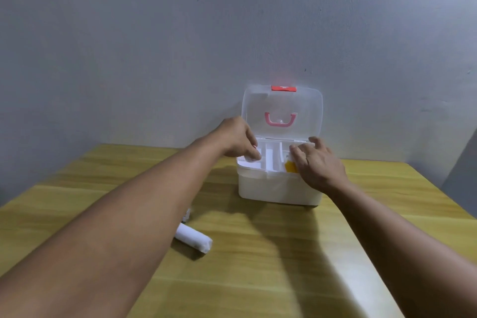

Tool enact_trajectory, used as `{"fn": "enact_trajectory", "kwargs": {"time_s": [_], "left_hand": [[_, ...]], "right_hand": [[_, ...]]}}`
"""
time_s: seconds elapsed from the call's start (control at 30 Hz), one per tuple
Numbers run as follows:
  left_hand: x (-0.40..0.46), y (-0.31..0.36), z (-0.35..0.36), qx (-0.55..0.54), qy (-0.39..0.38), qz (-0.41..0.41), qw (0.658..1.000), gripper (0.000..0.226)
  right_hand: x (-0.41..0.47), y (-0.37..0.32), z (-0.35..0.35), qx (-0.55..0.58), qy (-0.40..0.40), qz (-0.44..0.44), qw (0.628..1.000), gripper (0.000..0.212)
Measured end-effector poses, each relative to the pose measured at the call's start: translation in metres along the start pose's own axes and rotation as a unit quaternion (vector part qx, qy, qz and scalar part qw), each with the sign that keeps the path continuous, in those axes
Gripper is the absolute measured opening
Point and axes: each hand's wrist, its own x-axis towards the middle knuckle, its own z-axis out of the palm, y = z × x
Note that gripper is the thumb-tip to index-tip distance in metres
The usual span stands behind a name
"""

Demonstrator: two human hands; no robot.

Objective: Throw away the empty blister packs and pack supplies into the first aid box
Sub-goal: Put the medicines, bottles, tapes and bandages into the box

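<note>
Bandage roll (pixel 194 238) lies on the table (pixel 258 266) beside your left forearm, well short of the first aid box (pixel 278 188), its long axis running toward the near right. Your left hand (pixel 238 141) dips curled fingers into the tray's left compartment; whether it pinches something, you cannot tell. Your right hand (pixel 316 162) rests spread and flat over a yellow packet (pixel 291 166) in the right compartment, so the left arm is nearer the roll.

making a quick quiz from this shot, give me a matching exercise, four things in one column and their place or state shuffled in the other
Things:
1. lid
2. bandage roll
3. left hand
4. right hand

Places or states:
A. lying on the table
B. at the tray's right side, by a yellow item
C. raised open
D. at the tray's left compartment

Pairs: 1-C, 2-A, 3-D, 4-B
</note>
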Motion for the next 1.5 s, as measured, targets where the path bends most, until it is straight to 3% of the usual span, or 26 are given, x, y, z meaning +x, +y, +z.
{"fn": "enact_trajectory", "kwargs": {"time_s": [0.23,0.33,0.4,0.53,0.83,1.03,1.1,1.17,1.27,1.37,1.5], "left_hand": [[0.01,0.01,0.021,0.053,-0.064,0.001,0.997,0.042],[0.011,0.011,0.023,0.052,-0.076,0.009,0.996,0.028],[0.013,0.007,0.023,0.038,-0.06,0.013,0.997,0.02],[0.011,-0.005,0.021,0.04,-0.038,-0.003,0.998,0.041],[0.005,-0.02,0.025,0.033,0.018,0.008,0.999,0.029],[-0.016,-0.041,0.011,0.023,0.114,0.001,0.993,0.029],[-0.031,-0.058,0.004,0.039,0.065,-0.011,0.997,0.027],[-0.048,-0.076,-0.007,0.054,-0.076,-0.034,0.995,0.037],[-0.073,-0.094,-0.021,0.146,-0.246,-0.073,0.955,0.065],[-0.088,-0.108,-0.02,0.193,-0.265,-0.078,0.941,0.066],[-0.094,-0.128,-0.005,0.197,-0.226,-0.057,0.952,0.04]], "right_hand": [[0.001,0.0,0.001,0.0,0.008,-0.002,1.0,0.063],[0.001,0.0,0.002,0.001,0.011,-0.001,1.0,0.063],[0.002,0.001,0.002,0.001,0.012,-0.002,1.0,0.064],[0.003,0.002,0.004,0.002,0.013,-0.003,1.0,0.064],[0.003,0.004,0.005,-0.004,0.013,-0.001,1.0,0.064],[0.002,0.003,0.0,0.009,0.01,0.0,1.0,0.06],[0.001,0.002,-0.001,0.016,0.009,-0.001,1.0,0.059],[0.001,0.001,0.0,0.013,0.013,0.0,1.0,0.058],[0.0,0.0,-0.001,0.004,0.016,0.0,1.0,0.058],[-0.001,-0.001,-0.002,0.005,0.013,0.001,1.0,0.06],[-0.002,-0.001,-0.001,0.006,0.012,0.006,1.0,0.06]]}}
